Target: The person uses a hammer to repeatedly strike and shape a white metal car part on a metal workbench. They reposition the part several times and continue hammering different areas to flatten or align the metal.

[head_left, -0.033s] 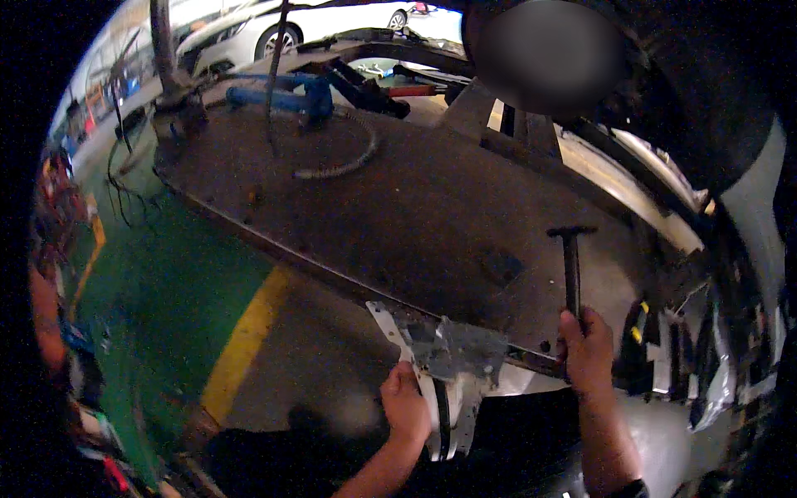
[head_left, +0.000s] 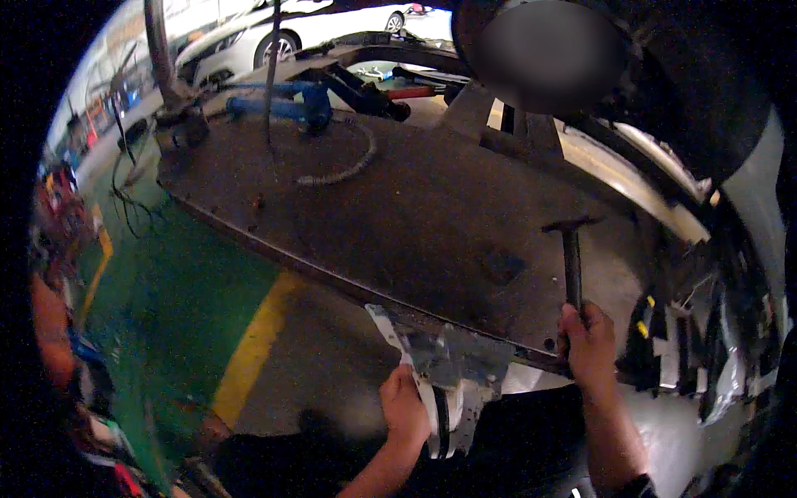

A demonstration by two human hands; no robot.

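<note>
A hammer [head_left: 573,264] stands upright in my right hand [head_left: 591,344], its fingers wrapped round the lower handle. The narrow dark head of the hammer is at the top, over the metal table. My left hand [head_left: 404,407] grips the left edge of a bent sheet-metal part [head_left: 461,357], white along its edge and grey and scuffed on its flat face. The upper end of this part lies against the near edge of the brown metal table [head_left: 398,224]; its lower end reaches down toward me. The hammer and the sheet-metal part are apart.
On the table's far side lie a blue cylindrical tool [head_left: 282,106] and a curved ribbed hose [head_left: 340,170]. A metal post [head_left: 162,58] rises at the far left. A white car [head_left: 324,29] stands beyond. Stacked dark and pale parts [head_left: 689,349] line the right.
The whole view has shifted slightly. The hammer head sits a little higher and tilts a bit differently; both hands keep their holds.
</note>
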